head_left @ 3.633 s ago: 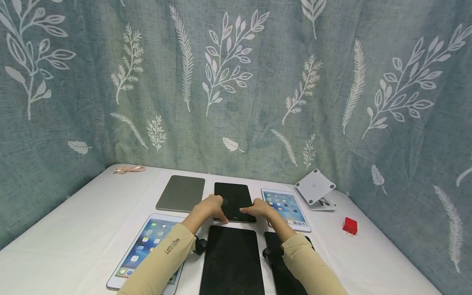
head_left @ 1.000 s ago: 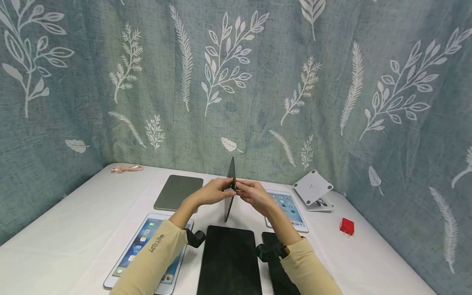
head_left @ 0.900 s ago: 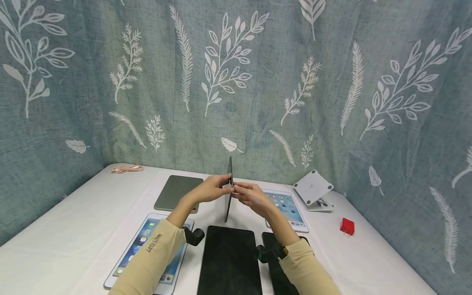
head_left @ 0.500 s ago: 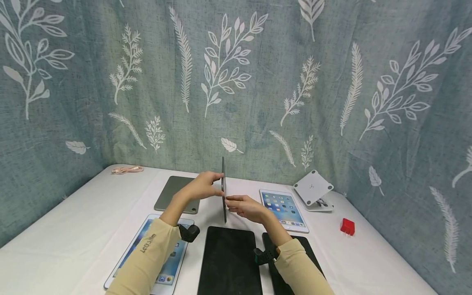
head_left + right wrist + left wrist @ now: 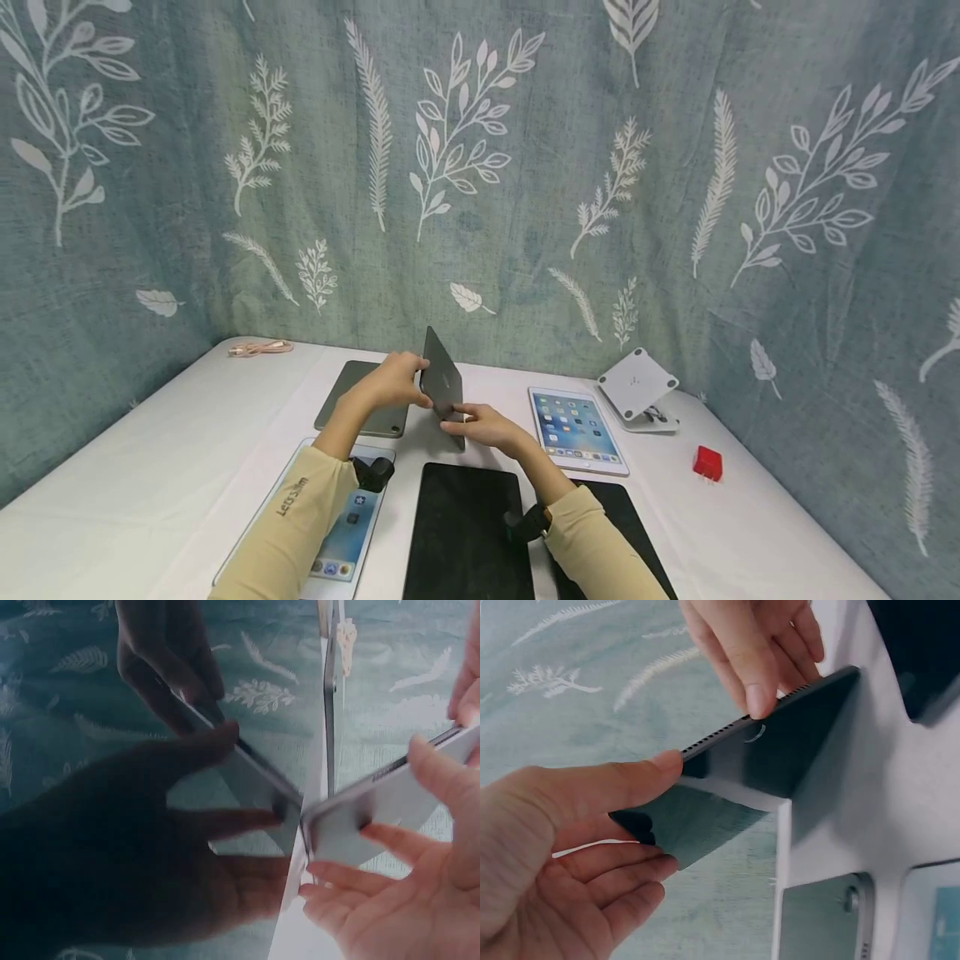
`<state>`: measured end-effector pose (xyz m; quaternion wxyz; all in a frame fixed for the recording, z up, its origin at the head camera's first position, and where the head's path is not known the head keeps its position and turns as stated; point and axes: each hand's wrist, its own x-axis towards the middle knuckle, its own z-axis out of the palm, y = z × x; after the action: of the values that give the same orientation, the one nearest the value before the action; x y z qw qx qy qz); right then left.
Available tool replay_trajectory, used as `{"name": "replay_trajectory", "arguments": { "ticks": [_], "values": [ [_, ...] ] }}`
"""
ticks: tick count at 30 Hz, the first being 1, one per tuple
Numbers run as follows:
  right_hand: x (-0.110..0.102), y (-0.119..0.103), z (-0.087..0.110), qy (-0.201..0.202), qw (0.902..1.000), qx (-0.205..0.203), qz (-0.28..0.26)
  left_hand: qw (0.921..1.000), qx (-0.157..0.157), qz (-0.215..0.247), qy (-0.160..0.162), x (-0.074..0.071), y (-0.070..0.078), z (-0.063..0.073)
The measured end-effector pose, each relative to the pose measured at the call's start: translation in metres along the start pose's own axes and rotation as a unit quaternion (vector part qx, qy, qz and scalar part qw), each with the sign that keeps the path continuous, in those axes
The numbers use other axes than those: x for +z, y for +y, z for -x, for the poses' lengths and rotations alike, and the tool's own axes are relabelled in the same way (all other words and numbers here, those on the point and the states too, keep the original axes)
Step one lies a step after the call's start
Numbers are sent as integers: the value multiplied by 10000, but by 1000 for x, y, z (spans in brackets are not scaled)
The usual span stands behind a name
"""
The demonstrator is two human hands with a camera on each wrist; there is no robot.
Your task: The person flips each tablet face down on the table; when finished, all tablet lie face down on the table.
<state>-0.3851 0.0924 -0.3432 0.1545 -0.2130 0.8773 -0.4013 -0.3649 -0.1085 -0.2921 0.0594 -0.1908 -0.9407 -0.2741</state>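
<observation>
Both hands hold a dark grey tablet (image 5: pixel 442 379) tilted up on end above the white table, its back turned toward the head camera. My left hand (image 5: pixel 390 382) pinches it near the upper left edge, thumb on one face and fingers on the other. Lower down, my right hand (image 5: pixel 487 427) grips the near edge between thumb and fingers. In the left wrist view the tablet's black screen (image 5: pixel 802 742) shows, with a round home button by the right thumb. Whether its lowest corner touches the table I cannot tell.
A grey-green tablet (image 5: pixel 386 421) lies face down behind the left hand. Two white tablets (image 5: pixel 577 425) with lit screens and two black tablets (image 5: pixel 468 533) lie around. A silver stand (image 5: pixel 639 383), red charger (image 5: pixel 708 463) and coiled cable (image 5: pixel 260 348) sit farther out.
The tablet, earlier flat on the table, was gripped and raised by both hands. Since half a second ago it has turned from edge-on to show its back, and the hands moved left.
</observation>
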Motion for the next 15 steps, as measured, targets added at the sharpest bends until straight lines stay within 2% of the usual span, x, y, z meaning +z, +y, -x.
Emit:
{"name": "replay_trajectory", "arguments": {
  "ticks": [4,9,15],
  "values": [
    [4,-1,0,271,9987,114,428,9999,-158,2,55,6,-6,0],
    [2,-3,1,446,9944,215,930,9996,-209,106,132,10,-9,-2],
    [-2,-3,4,618,9859,420,1499,9991,-375,203,-26,23,-14,-6]
  ]
}}
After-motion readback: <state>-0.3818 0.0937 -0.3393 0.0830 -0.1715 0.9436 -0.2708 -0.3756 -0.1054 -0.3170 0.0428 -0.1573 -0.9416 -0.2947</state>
